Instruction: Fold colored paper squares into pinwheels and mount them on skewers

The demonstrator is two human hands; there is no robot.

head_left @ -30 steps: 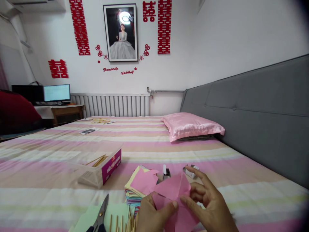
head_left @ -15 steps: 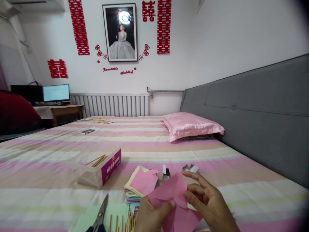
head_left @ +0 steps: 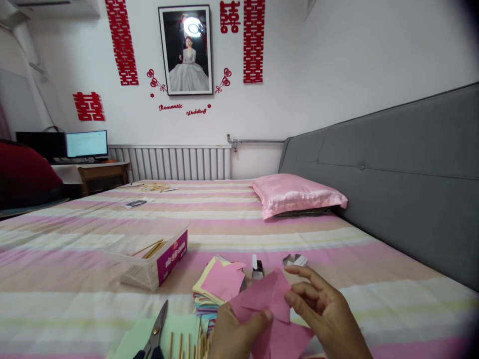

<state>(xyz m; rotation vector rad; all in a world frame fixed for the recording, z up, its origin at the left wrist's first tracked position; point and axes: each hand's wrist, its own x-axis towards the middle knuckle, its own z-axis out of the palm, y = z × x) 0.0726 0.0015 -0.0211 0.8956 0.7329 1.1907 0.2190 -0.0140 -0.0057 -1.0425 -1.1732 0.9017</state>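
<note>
Left hand (head_left: 239,333) and right hand (head_left: 328,315) both bare, slim fingers (head_left: 307,274), short plain nail (head_left: 268,314) on left thumb (head_left: 257,324), right wrist (head_left: 350,336) uncovered.

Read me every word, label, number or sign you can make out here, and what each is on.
"Romantic": red script lettering on the white wall.
"Wedding": matching red script, same wall.
"囍": red cutouts and long vertical red strips, same wall.
Too small or blurred: purple label on the clear plastic box; lit computer monitor; small white carton.
</note>
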